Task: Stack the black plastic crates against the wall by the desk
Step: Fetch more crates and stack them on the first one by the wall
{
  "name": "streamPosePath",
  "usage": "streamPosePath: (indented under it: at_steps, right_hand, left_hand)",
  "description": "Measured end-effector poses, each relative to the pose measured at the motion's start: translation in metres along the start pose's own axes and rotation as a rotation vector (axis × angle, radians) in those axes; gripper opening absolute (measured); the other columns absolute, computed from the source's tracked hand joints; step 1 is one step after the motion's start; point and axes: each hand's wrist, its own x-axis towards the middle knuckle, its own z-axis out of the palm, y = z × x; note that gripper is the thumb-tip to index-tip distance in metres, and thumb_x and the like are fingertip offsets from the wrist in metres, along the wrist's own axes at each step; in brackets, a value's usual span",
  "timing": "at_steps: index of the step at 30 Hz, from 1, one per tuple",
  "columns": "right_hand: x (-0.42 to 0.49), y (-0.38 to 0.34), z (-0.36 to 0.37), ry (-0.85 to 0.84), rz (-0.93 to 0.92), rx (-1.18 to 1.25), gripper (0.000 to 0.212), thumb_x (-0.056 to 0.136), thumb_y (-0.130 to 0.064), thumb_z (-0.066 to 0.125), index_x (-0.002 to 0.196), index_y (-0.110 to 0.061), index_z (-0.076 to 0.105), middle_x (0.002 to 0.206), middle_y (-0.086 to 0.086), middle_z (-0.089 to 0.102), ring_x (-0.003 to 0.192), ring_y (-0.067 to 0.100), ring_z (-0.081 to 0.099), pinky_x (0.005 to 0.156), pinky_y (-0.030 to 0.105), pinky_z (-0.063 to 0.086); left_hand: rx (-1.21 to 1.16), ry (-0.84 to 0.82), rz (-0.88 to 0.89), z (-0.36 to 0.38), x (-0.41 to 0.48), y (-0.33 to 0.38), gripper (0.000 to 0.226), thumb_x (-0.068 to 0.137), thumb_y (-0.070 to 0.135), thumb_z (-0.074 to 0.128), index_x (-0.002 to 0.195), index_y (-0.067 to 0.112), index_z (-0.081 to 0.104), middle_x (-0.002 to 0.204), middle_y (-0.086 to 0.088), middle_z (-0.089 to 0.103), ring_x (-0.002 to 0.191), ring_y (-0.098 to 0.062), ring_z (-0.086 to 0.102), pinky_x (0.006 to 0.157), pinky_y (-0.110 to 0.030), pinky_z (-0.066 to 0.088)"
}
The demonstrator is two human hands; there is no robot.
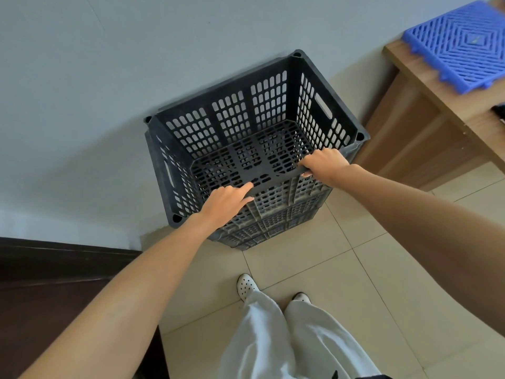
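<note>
Crate (262,127) rim under both hands

Grey wall (109,77), beige tiled floor (341,269), wooden desk (437,110).

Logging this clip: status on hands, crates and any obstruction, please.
Left hand and right hand both gripping near rim of top black crate. Crate sits on stack against wall, beside desk. Nothing in the way.
</note>
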Motion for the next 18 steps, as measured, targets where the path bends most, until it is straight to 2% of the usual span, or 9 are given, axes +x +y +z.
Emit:
streamPosePath:
  at_steps: [3, 6, 7, 9, 11, 13, 16, 18]
  right_hand:
    - [-0.003, -0.005, 0.001, -0.015, 0.017, 0.004, 0.025, 0.097, -0.033, 0.055, 0.116, -0.019, 0.063, 0.102, 0.006, 0.068, 0.098, 0.029, 0.066, 0.076, 0.039, 0.048]
    - [-0.002, -0.007, -0.004, -0.071, 0.038, 0.014, 0.024, 0.097, -0.034, 0.055, 0.115, -0.018, 0.061, 0.102, 0.003, 0.067, 0.096, 0.027, 0.065, 0.078, 0.039, 0.050]
    - [-0.003, -0.008, -0.007, -0.086, 0.024, 0.025, 0.029, 0.096, -0.038, 0.055, 0.117, -0.018, 0.058, 0.103, 0.002, 0.065, 0.098, 0.026, 0.064, 0.082, 0.040, 0.050]
    - [-0.006, -0.011, -0.011, -0.121, -0.065, 0.020, 0.053, 0.091, -0.057, 0.052, 0.130, -0.020, 0.048, 0.116, 0.001, 0.061, 0.112, 0.026, 0.057, 0.096, 0.044, 0.046]
    - [-0.008, -0.025, -0.015, -0.106, -0.186, 0.020, 0.071, 0.090, -0.070, 0.036, 0.142, -0.022, 0.039, 0.134, 0.001, 0.054, 0.126, 0.025, 0.048, 0.105, 0.045, 0.038]
    - [-0.002, -0.058, -0.020, -0.054, -0.249, 0.116, 0.072, 0.093, -0.070, 0.024, 0.144, -0.021, 0.038, 0.139, 0.003, 0.052, 0.130, 0.026, 0.045, 0.107, 0.045, 0.035]
    - [0.021, -0.128, -0.027, -0.046, -0.236, 0.279, 0.062, 0.099, -0.061, 0.020, 0.138, -0.020, 0.046, 0.134, 0.005, 0.057, 0.124, 0.027, 0.049, 0.102, 0.045, 0.037]
    - [0.035, -0.166, -0.029, -0.057, -0.210, 0.324, 0.053, 0.102, -0.053, 0.021, 0.130, -0.020, 0.051, 0.123, 0.006, 0.062, 0.116, 0.030, 0.053, 0.094, 0.047, 0.040]
  left_hand:
    - [-0.019, -0.013, 0.003, 0.000, -0.002, 0.000, 0.049, 0.102, 0.041, 0.042, 0.141, 0.012, 0.045, 0.071, -0.004, 0.064, 0.061, -0.023, 0.064, 0.056, -0.038, 0.054]
    - [-0.124, -0.075, -0.009, -0.003, 0.000, 0.000, 0.051, 0.100, 0.046, 0.043, 0.142, 0.017, 0.038, 0.097, -0.002, 0.068, 0.079, -0.025, 0.068, 0.058, -0.038, 0.051]
    - [-0.177, -0.116, -0.002, -0.004, -0.001, -0.002, 0.053, 0.100, 0.050, 0.042, 0.143, 0.020, 0.035, 0.109, -0.001, 0.067, 0.088, -0.024, 0.067, 0.063, -0.039, 0.053]
    - [-0.243, -0.158, 0.005, -0.008, -0.009, -0.011, 0.054, 0.100, 0.057, 0.034, 0.144, 0.025, 0.034, 0.127, 0.002, 0.062, 0.106, -0.021, 0.063, 0.077, -0.043, 0.055]
    - [-0.276, -0.116, -0.036, -0.009, -0.026, -0.027, 0.052, 0.101, 0.056, 0.027, 0.140, 0.026, 0.041, 0.130, 0.003, 0.062, 0.114, -0.019, 0.060, 0.086, -0.040, 0.053]
    - [-0.290, -0.028, -0.113, -0.007, -0.045, -0.050, 0.046, 0.104, 0.048, 0.026, 0.133, 0.023, 0.052, 0.126, 0.003, 0.064, 0.116, -0.018, 0.059, 0.091, -0.036, 0.049]
    - [-0.267, 0.059, -0.210, -0.005, -0.062, -0.085, 0.041, 0.106, 0.039, 0.031, 0.126, 0.018, 0.059, 0.124, 0.000, 0.064, 0.117, -0.017, 0.057, 0.098, -0.034, 0.045]
    - [-0.185, 0.040, -0.166, -0.001, -0.062, -0.097, 0.039, 0.106, 0.038, 0.032, 0.125, 0.017, 0.059, 0.122, 0.001, 0.063, 0.118, -0.018, 0.057, 0.107, -0.034, 0.037]
